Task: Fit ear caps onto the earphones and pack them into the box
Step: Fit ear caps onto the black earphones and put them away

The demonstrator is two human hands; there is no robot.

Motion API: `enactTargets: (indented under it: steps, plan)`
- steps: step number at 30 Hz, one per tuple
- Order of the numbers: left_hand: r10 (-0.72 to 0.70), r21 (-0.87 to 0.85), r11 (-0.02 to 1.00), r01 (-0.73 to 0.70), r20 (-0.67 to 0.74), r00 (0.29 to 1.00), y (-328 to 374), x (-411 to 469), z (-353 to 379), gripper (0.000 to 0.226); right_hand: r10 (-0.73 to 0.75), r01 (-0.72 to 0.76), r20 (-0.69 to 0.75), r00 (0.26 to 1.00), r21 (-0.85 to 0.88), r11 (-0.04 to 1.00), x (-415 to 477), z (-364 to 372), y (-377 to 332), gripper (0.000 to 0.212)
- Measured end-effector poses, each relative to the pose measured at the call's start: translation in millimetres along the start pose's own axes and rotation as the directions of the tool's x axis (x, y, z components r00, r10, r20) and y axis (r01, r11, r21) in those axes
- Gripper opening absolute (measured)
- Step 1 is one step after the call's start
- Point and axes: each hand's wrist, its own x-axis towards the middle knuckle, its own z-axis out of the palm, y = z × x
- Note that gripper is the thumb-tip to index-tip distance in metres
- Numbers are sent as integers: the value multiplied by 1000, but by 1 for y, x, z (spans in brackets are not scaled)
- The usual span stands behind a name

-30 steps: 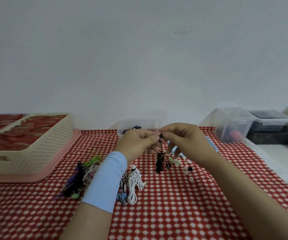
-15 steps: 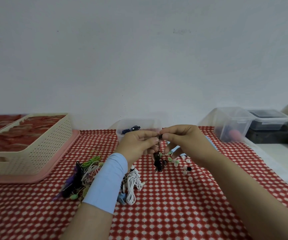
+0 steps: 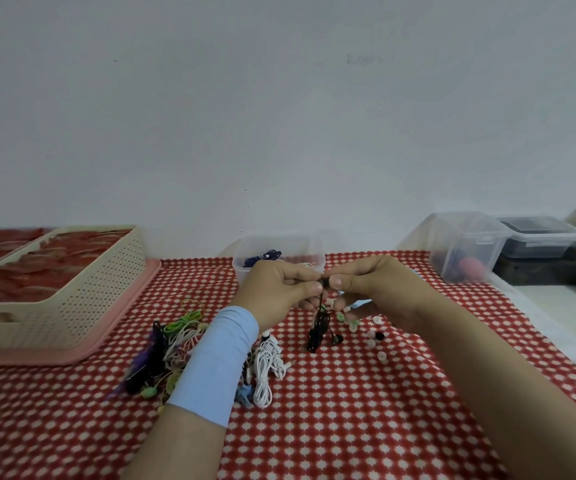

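Red checked cloth (image 3: 348, 427) under us, and we've got the black earphones (image 3: 319, 327) pinched at the bud between left hand (image 3: 279, 289) and right hand (image 3: 376, 285), fingers curled tight, a cap seemingly going on, while loose caps (image 3: 371, 342) and a tangled pile (image 3: 182, 341) wait, box (image 3: 314, 247) behind nearly bare.

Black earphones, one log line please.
left hand: pinches black earphones | right hand: pinches them too | ear caps: loose on table | box: behind hands

Soft, even indoor light, faint shadows, no glare — wide-angle bend at edges, slight overall blur
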Motion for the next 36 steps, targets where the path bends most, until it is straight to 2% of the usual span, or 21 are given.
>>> enactTargets:
  steps: [7,15,20,23,32,36]
  plan:
    - [9,36,999,-9,5,1000,0,-1,4,25,29,-30,-26,999,-51,998,-2,0,-2,12]
    - [-23,103,994,27,-45,999,-3,0,4,25,-98,63,-130,987,-248,967,1,8,0,7]
    - [-50,29,998,51,-40,998,-1,-1,5,23,-32,24,-59,998,-131,991,-1,1,-1,10]
    - [-54,25,998,55,-35,998,1,-2,7,20,-32,26,-43,999,-130,991,-1,0,-1,11]
    - [-21,80,996,29,-106,994,-2,2,9,21,-113,82,-156,981,-192,978,2,7,4,9]
    - [-52,13,998,54,-132,990,-2,3,6,20,-130,88,-206,970,-202,976,4,10,3,8]
